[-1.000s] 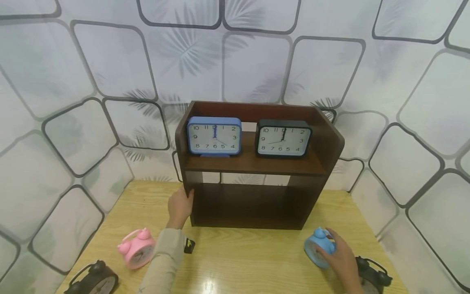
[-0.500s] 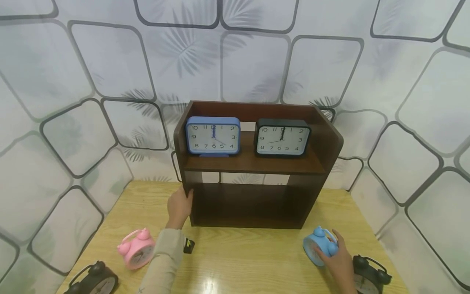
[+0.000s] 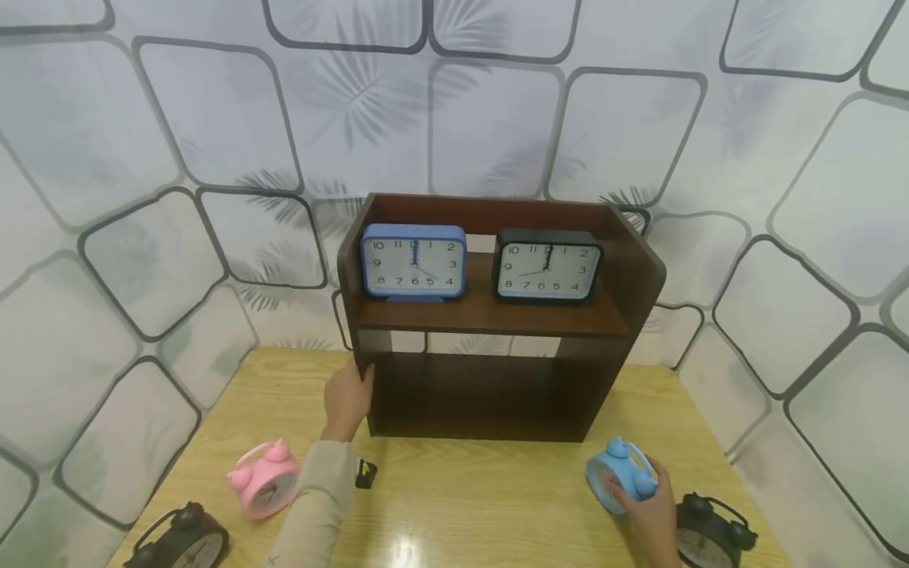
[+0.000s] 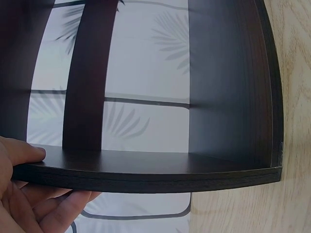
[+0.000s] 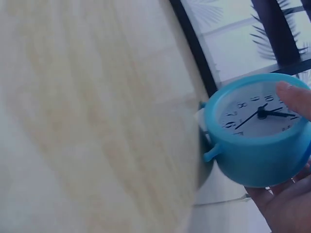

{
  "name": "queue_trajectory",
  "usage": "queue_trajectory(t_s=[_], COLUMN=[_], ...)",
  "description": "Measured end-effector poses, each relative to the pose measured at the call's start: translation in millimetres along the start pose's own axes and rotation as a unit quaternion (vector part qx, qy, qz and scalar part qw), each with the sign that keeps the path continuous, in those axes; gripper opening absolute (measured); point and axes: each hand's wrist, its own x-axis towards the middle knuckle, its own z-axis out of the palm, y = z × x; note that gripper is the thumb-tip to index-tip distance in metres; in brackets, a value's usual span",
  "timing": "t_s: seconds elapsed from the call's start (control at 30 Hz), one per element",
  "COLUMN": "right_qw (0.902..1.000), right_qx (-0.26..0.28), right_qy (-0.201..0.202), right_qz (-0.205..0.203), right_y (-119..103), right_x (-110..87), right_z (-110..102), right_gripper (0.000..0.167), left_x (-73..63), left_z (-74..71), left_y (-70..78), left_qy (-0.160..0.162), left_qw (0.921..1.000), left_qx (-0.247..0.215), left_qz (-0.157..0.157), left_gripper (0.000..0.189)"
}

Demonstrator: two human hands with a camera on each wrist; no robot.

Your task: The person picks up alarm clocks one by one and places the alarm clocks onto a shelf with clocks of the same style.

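Note:
My left hand [image 3: 348,398] grips the left side panel of a dark brown two-tier shelf [image 3: 497,319]. In the left wrist view, the thumb lies on the inner face of that panel [image 4: 146,181] and the fingers are on its outer side. A light blue twin-bell alarm clock [image 3: 616,476] is in my right hand [image 3: 655,509], in front of the shelf's right end. The right wrist view has the thumb over the dial of the blue clock [image 5: 265,160], with the fingers behind its body. I cannot tell whether its feet touch the table.
On the upper tier stand a blue rectangular clock [image 3: 414,263] and a black one [image 3: 548,267]. A pink alarm clock [image 3: 265,481] and a black one [image 3: 181,540] sit at left, another black one [image 3: 713,532] at right. Patterned walls enclose the wooden table [image 3: 454,505].
My right hand has shifted slightly left and its fingers have gone from the blue alarm clock's top to behind its body. The clock has barely moved. The left hand keeps its grip.

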Motion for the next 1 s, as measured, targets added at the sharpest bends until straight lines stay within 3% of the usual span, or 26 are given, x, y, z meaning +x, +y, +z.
queue_trajectory(t_s=[0.37,0.63,1.0], right_qw=[0.9991,0.9971,0.9966], right_qx=[-0.029,-0.073,-0.077], right_qy=[-0.022,-0.02,-0.029], right_qz=[0.022,0.011,0.001], right_y=[17.4,23.5,26.8], right_x=[-3.5,-7.7,-11.6], right_z=[5.6,9.8,9.6], right_gripper=[0.091,0.081,0.08], left_x=[0.1,0.3,1.1], left_z=[-0.1,-0.4,-0.5], left_y=[-0.6,-0.2,0.1], left_qy=[0.003,0.002,-0.004], left_qw=[1.0,1.0,1.0], left_qx=[-0.001,0.0,0.002], left_qz=[-0.001,0.003,0.003], left_gripper=[0.029,0.029,0.029])
